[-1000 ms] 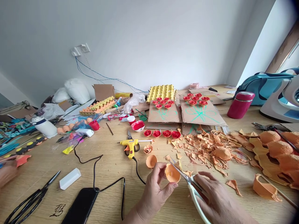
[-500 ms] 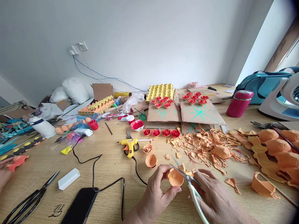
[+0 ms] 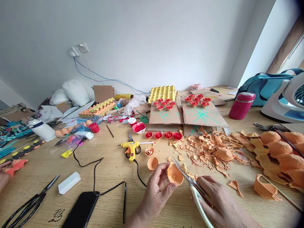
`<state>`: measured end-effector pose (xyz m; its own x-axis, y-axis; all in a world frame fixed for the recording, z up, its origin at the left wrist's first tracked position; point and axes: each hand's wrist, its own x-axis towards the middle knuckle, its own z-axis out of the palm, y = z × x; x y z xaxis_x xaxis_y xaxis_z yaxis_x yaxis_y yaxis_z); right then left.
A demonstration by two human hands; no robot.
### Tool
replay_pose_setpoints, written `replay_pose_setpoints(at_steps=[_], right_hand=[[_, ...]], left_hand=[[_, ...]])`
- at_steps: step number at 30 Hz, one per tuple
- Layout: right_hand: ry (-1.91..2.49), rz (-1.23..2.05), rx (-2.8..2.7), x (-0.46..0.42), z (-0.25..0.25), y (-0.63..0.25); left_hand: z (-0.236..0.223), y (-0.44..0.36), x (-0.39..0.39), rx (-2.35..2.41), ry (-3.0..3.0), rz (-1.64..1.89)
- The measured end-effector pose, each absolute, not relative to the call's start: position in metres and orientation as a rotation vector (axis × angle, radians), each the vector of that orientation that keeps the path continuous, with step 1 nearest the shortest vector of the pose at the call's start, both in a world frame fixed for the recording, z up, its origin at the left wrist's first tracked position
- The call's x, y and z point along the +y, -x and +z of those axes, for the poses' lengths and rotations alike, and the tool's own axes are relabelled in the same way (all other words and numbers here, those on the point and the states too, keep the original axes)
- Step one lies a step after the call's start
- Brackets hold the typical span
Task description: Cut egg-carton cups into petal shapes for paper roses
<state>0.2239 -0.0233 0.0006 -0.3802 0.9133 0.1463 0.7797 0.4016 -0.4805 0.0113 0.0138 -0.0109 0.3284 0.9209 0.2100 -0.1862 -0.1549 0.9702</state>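
Note:
Between the thumb and fingers of my left hand (image 3: 159, 186) is an orange egg-carton cup (image 3: 175, 174), its hollow facing me. My right hand (image 3: 213, 193) grips white-handled scissors (image 3: 197, 193), whose blades lie along the cup's right rim. A trimmed strip of carton (image 3: 188, 171) lies just behind the blades. Beyond my left hand, another orange cup (image 3: 153, 164) rests on the table, with an unpainted orange carton rose (image 3: 149, 151) behind it. A yellow glue gun (image 3: 131, 148) lies to the left, over a pair of dark-handled scissors.
Carton scraps (image 3: 211, 147) are heaped ahead of my right hand, near an orange egg tray (image 3: 280, 152). Red roses (image 3: 168, 135) line up before cardboard sheets (image 3: 205, 115). Leftward lie a phone (image 3: 80, 210) and black scissors (image 3: 30, 202). Another person's hand (image 3: 3, 179) touches an orange piece at far left.
My left hand has moved the cup slightly left and up, tilting it. The strip at its rim now sits apart from the cup, behind the scissor blades.

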Motion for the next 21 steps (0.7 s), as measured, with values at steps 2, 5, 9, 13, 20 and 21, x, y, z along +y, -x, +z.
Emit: replay_pose_setpoints(at_steps=[2, 5, 9, 13, 20, 21], right_hand=[[1.466, 0.493, -2.269, -0.0231, 0.0009, -0.2235], [1.478, 0.494, -2.267, -0.0223, -0.0018, -0.2235], [1.472, 0.482, -2.266, -0.0220, -0.0048, -0.2235], [1.437, 0.497, -2.220, -0.0231, -0.0025, -0.2231], [1.481, 0.524, -2.210, -0.0220, -0.0056, -0.2221], [1.487, 0.539, -2.205, -0.0218, -0.0061, -0.2220]], left_hand=[[-0.0110, -0.0119, 0.0138, 0.727, -1.340, 1.151], [-0.0146, -0.0125, 0.0132, 0.705, -1.360, 1.180], [-0.0166, -0.0125, 0.0115, 0.712, -1.497, 1.208], [-0.0119, -0.0121, 0.0096, 0.779, -1.700, 1.213], [-0.0151, -0.0118, 0.0100, 0.806, -1.611, 1.214], [-0.0151, -0.0118, 0.0103, 0.791, -1.560, 1.199]])
